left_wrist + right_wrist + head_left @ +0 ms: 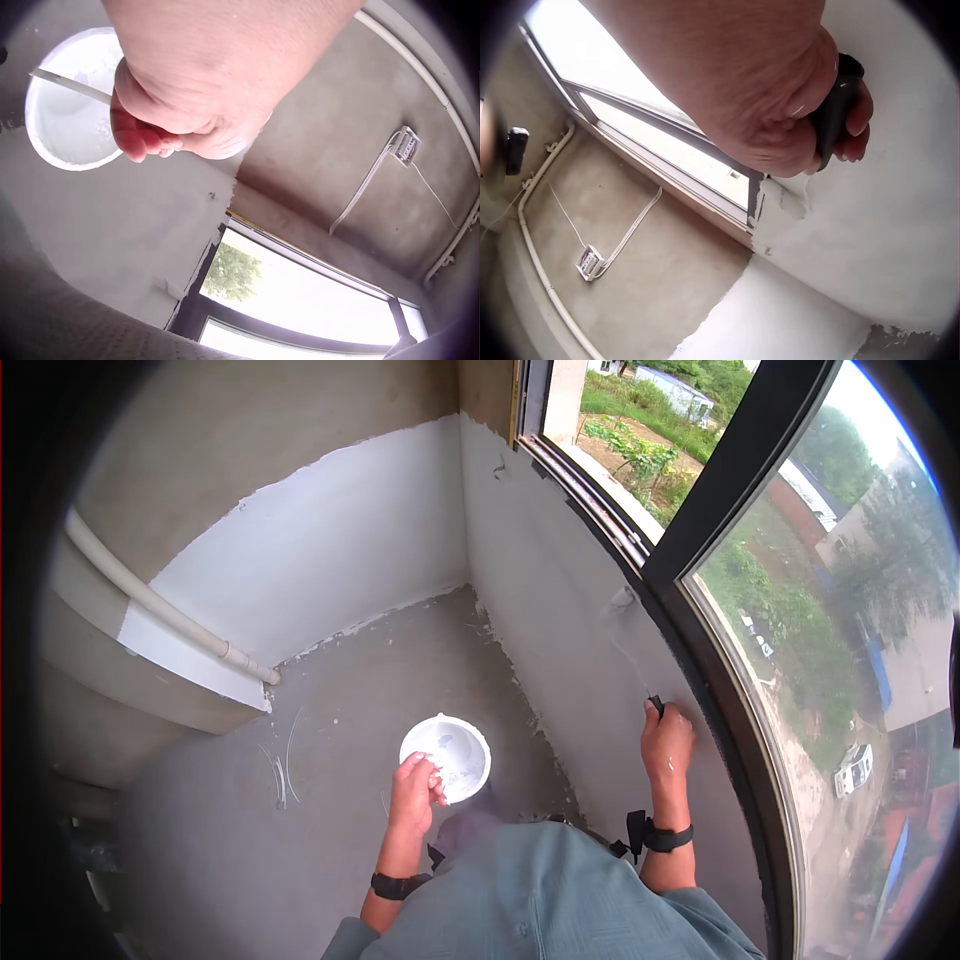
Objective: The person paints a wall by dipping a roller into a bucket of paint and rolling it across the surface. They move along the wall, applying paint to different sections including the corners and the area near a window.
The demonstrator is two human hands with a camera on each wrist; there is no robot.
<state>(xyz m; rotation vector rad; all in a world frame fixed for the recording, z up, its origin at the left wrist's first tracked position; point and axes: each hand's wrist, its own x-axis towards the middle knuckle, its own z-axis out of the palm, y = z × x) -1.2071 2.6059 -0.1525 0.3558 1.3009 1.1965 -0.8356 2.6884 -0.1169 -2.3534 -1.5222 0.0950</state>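
Observation:
A white bucket (478, 748) with white paste inside hangs in front of the person. My left hand (411, 800) is at its near rim, fingers curled round the bucket's narrow handle (71, 85), which crosses the opening in the left wrist view. Close to the wall under the window, my right hand (667, 743) grips a black-handled tool (838, 109); its working end is hidden. Smooth pale coating covers the low wall (560, 580) there, with a raised smear (622, 598) ahead of the hand.
A dark-framed window (690, 500) runs along the right, its near side open. The grey floor (330, 760) has white splatters. To the left, a pale pipe (170, 605) slopes down to the floor. In the right wrist view, an electrical box (590, 262) with loose wires sits on the bare wall.

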